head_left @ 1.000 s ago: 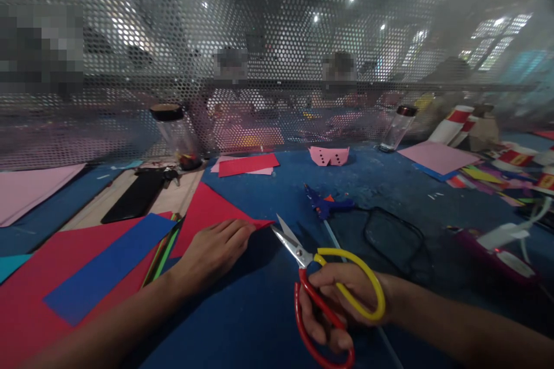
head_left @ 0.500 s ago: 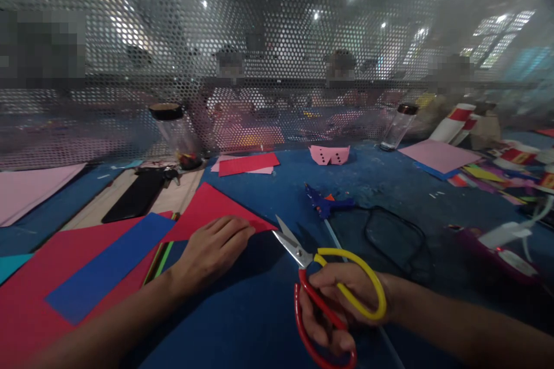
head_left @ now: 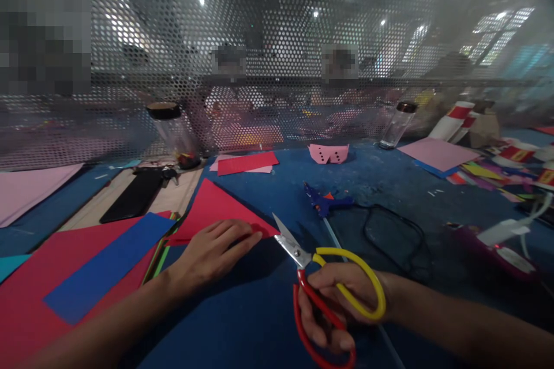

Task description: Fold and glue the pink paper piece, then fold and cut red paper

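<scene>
My left hand [head_left: 220,251] is closed on a folded red paper triangle [head_left: 212,204], pinching it near its right corner. My right hand [head_left: 333,294] holds a pair of scissors [head_left: 298,252] with one red and one yellow handle. Their blades are parted, and the red paper's right tip reaches the blades near their ends. Just beyond the scissors lies a blue glue gun [head_left: 324,202] with a black cord. Under my left forearm and to its left are a blue paper strip [head_left: 108,268] and larger red sheets [head_left: 26,311].
A perforated metal screen [head_left: 277,57] runs across the back, with people behind it. A black phone [head_left: 132,196], a lidded jar [head_left: 173,132], a pink paper piece with dots [head_left: 329,153], a clear bottle [head_left: 398,127] and a power strip [head_left: 493,251] stand or lie around the blue table [head_left: 194,323].
My left hand and the paper have shifted slightly right, and the paper's tip now sits between or against the blades. The scissor blades look slightly closer together.
</scene>
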